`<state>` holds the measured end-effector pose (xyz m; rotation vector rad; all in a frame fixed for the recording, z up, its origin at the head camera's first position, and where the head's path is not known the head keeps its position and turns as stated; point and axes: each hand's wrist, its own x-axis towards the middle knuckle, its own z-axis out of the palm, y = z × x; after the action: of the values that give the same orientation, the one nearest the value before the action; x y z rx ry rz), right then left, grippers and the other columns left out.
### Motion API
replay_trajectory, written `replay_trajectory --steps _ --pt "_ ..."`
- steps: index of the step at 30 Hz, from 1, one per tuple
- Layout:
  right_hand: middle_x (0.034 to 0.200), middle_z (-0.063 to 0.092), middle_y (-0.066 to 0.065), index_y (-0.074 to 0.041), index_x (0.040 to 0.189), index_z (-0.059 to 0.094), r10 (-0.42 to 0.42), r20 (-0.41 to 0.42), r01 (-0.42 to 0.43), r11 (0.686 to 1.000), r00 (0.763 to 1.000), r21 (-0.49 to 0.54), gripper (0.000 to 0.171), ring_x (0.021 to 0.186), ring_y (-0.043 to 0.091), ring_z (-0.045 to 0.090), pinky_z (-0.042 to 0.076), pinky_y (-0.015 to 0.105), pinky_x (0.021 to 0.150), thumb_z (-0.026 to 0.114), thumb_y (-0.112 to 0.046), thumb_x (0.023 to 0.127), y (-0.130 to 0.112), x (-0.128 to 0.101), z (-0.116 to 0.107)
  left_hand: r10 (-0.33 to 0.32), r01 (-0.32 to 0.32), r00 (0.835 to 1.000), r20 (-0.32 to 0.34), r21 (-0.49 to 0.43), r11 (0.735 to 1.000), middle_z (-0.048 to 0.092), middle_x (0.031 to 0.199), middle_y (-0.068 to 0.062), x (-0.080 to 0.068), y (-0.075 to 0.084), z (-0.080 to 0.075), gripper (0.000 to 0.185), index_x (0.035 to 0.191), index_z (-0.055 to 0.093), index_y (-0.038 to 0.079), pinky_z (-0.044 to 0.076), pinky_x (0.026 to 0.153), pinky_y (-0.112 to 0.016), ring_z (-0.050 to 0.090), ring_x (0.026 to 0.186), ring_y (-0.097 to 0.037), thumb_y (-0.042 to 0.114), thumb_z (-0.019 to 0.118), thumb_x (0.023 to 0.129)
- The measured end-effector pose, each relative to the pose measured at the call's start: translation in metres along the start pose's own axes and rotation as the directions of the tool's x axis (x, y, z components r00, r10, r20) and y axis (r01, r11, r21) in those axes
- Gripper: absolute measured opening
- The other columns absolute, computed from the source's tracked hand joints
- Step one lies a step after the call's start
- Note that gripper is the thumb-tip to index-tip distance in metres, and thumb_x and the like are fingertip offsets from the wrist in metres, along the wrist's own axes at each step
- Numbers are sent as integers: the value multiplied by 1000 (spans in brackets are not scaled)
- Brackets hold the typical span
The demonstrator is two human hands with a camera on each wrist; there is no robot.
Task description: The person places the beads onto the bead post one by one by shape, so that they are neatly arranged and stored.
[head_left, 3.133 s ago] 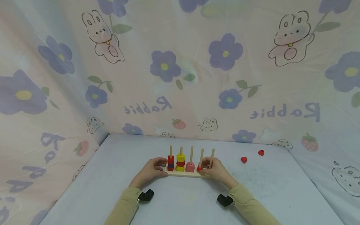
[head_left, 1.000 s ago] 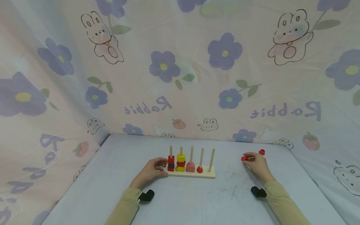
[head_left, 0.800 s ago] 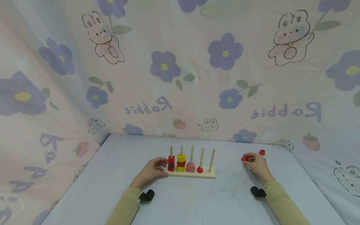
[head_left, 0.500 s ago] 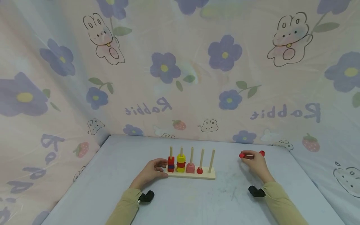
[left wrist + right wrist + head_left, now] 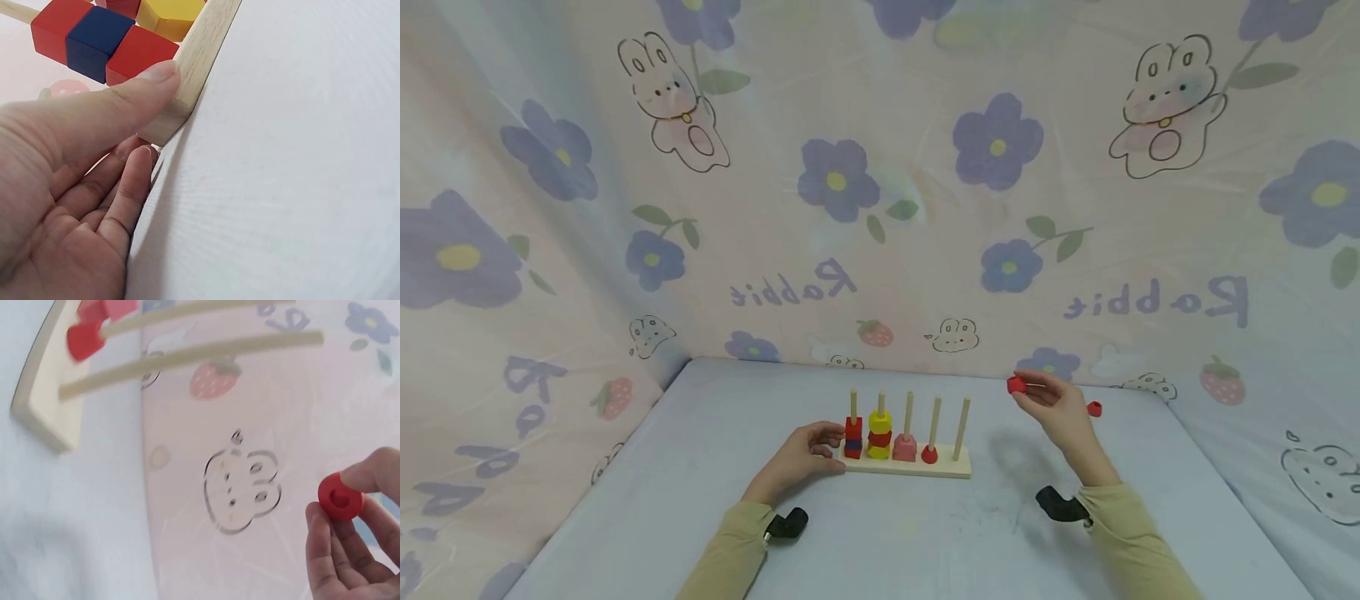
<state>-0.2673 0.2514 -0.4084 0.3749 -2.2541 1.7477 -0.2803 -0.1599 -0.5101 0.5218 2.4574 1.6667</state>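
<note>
While the left hand point(image 5: 801, 457) steadies the pale wooden peg board with five upright dowels point(image 5: 906, 464) just below the middle of the head view, the right hand point(image 5: 1060, 412) is raised above the table to the right of centre, pinching a small red round bead with a centre hole point(image 5: 1016, 384) between thumb and fingertips. The right wrist view shows the same bead point(image 5: 340, 496) at lower right, nipped between the thumb and the fingers, with the board's end and two bare dowels at upper left, well apart from it.

By the look of it, the step in hand is the carry: the bead is lifted and sits up and to the right of the rightmost dowel point(image 5: 961, 428), which stands empty. The next move would call for bringing the bead over a dowel tip, lining its hole up with it and letting it slide down; the hole is small, so the aim must be careful.

In the left wrist view, the thumb point(image 5: 119, 100) presses the board's corner beside a red-and-blue stack of square blocks point(image 5: 94, 42), fingers lying flat on the table underneath. A second red bead point(image 5: 1094, 408) lies on the pale blue table point(image 5: 700, 467) just right of the raised hand.
</note>
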Motion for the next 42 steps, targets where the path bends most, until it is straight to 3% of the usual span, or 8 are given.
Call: replay_trajectory --steps 4,11,18,26,30,34,38,42 --pt "113 54 20 1 119 52 -53 9 52 996 999 70 44 94 17 58 47 21 75 67 -9 79 -15 -1 14 7 -7 1000 3 -12 1000 57 105 -5 0 0 0 55 115 53 12 46 77 -27 55 90 -21 18 78 67" --pt "109 55 18 2 114 53 -153 19 150 984 988 94 38 94 22 57 46 23 78 65 -3 79 -42 -8 43 10 -10 1000 1 8 1000 57 104 -3 -1 1 -1 54 115 53 13 46 77 -28 55 88 -19 20 78 67" --pt "108 54 18 2 112 53 -299 75 286 947 951 146 36 95 26 56 44 26 83 63 4 78 -34 -2 67 15 -15 1000 3 8 1000 57 105 -6 -1 0 -1 55 115 52 11 46 77 -26 55 90 -21 19 77 67" --pt "105 56 16 -2 111 54 -316 119 290 937 941 195 35 93 24 56 46 30 81 65 0 78 -16 5 84 27 -26 999 37 -32 999 55 108 -15 -8 22 -2 52 116 51 4 46 79 -32 52 93 -32 8 74 70" --pt "104 56 16 -1 109 53 -306 139 274 939 942 207 34 93 25 55 47 24 75 65 1 78 -16 5 88 22 -20 999 46 -27 999 54 109 -16 -11 30 -3 50 116 51 4 45 81 -36 52 95 -34 6 73 71" --pt "102 57 16 -2 109 53 -300 172 265 944 938 198 34 92 26 55 46 22 69 66 -1 78 -17 6 91 32 -31 999 36 -30 999 55 108 -15 -9 24 -3 51 116 51 4 46 80 -34 52 96 -32 7 74 70" --pt "103 56 16 -3 108 52 -276 224 234 952 935 195 33 94 27 56 48 28 76 66 -4 78 -15 7 94 34 -34 999 21 -16 999 56 106 -10 -4 10 -2 52 115 52 7 46 78 -30 54 93 -26 11 76 69" --pt "103 54 16 -3 107 52 -205 245 162 970 948 184 33 94 27 57 48 30 77 67 -5 78 -11 4 94 29 -29 999 17 3 1000 56 106 -6 -1 3 -2 53 115 53 11 46 77 -28 55 90 -21 17 77 68"
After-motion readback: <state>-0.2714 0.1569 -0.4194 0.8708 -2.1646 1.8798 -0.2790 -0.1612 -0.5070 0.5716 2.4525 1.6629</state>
